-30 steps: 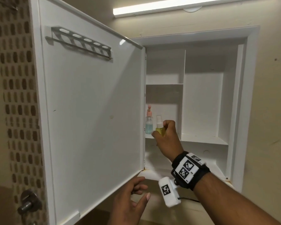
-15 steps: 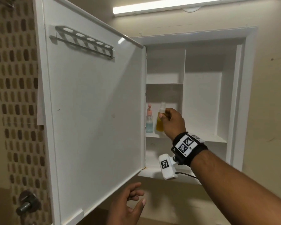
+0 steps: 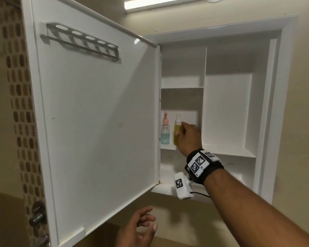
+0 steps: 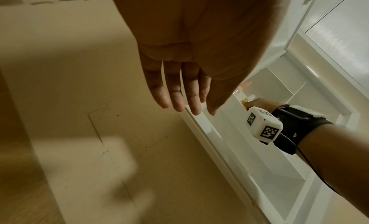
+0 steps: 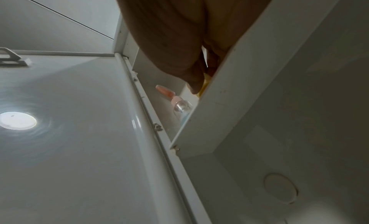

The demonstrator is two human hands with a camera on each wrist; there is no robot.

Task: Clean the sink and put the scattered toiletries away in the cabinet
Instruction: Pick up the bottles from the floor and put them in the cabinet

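The yellow bottle point(image 3: 178, 133) is standing upright, cap up, on the middle shelf point(image 3: 227, 151) of the open cabinet point(image 3: 275, 107), just right of the blue bottle point(image 3: 165, 135), which is also standing upright with its pink top up. The right hand point(image 3: 189, 138) is gripping the yellow bottle around its body. The left hand point(image 3: 137, 230) is hanging below the door point(image 3: 96, 113), fingers loosely spread and holding nothing.

Two small bottles stand on the cabinet shelf: one clear bottle of blue liquid with a pink pump top point(image 3: 165, 134); one yellow spray bottle with a clear cap point(image 3: 178, 130); two bare hands; one white open cabinet door point(image 3: 96, 113).
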